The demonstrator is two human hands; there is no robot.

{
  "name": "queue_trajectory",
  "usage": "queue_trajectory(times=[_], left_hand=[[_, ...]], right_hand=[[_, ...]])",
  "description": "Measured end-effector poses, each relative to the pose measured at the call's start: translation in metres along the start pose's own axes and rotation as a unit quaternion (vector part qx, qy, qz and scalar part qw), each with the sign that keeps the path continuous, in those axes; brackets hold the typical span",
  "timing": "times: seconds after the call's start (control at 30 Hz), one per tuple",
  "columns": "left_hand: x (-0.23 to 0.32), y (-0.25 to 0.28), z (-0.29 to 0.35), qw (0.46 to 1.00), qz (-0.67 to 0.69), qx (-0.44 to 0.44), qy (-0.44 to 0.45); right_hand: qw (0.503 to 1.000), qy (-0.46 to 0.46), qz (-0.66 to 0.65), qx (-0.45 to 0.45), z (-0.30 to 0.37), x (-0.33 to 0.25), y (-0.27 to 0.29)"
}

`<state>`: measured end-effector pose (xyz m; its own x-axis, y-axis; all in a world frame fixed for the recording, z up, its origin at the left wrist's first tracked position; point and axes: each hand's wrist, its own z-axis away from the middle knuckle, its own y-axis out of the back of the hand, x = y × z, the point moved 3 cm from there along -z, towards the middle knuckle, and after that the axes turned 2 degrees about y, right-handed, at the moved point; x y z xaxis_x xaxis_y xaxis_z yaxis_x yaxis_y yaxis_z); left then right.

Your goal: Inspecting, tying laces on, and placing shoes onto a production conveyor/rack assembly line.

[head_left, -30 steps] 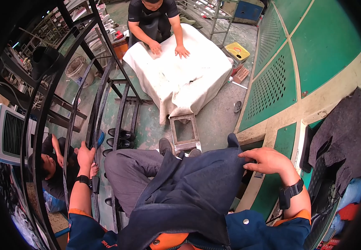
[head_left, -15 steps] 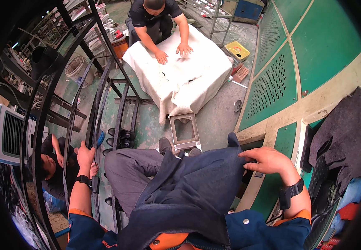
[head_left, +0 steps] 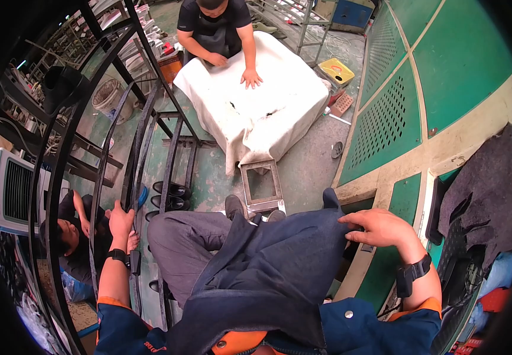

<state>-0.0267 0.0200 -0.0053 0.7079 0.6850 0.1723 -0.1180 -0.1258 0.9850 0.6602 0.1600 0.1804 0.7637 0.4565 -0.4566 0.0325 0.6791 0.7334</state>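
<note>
My left hand [head_left: 121, 220] is closed around a bar of the black metal rack [head_left: 130, 183] on the left, with part of its fingers hidden. A dark band is on that wrist. My right hand [head_left: 375, 227] is at the right edge of the dark blue apron [head_left: 267, 254] over my lap. Its fingers are loosely stretched, and their tips touch the cloth at my knee. Ahead, a co-worker [head_left: 220, 35] bends over a block covered with white cloth [head_left: 267, 83], one palm flat on it and the other hand near its far edge.
An open metal frame [head_left: 262, 182] stands before my feet. Black shoes [head_left: 173, 198] sit on the rack. Another person [head_left: 69, 236] is low behind it, beside an air cooler [head_left: 19, 189]. Green machine panels [head_left: 386, 118] line the right, with a grey cloth [head_left: 486, 195] hanging there.
The co-worker ahead has drawn one hand back toward the body and shifted the other slightly left and down on the white cloth. My own hands have not visibly moved.
</note>
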Motion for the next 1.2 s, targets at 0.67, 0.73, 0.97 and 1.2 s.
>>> queue_trajectory(times=[0.67, 0.73, 0.97, 1.2], left_hand=[[0.0012, 0.0002, -0.0001, 1.0, -0.004, 0.002, -0.006], [0.0001, -0.0004, -0.0005, 1.0, -0.009, -0.003, -0.007], [0.0014, 0.0001, 0.0004, 1.0, 0.002, 0.004, 0.0], [0.0, -0.0015, -0.0008, 1.0, 0.001, 0.002, 0.002]], right_hand=[[1.0, -0.002, -0.002, 0.0, -0.0001, -0.0006, 0.0003], [1.0, -0.001, 0.0, 0.001, -0.0003, -0.001, 0.0006], [1.0, 0.0, 0.001, -0.004, -0.0002, -0.0002, 0.0003], [1.0, -0.002, 0.0, -0.008, -0.0006, 0.0012, -0.0009]])
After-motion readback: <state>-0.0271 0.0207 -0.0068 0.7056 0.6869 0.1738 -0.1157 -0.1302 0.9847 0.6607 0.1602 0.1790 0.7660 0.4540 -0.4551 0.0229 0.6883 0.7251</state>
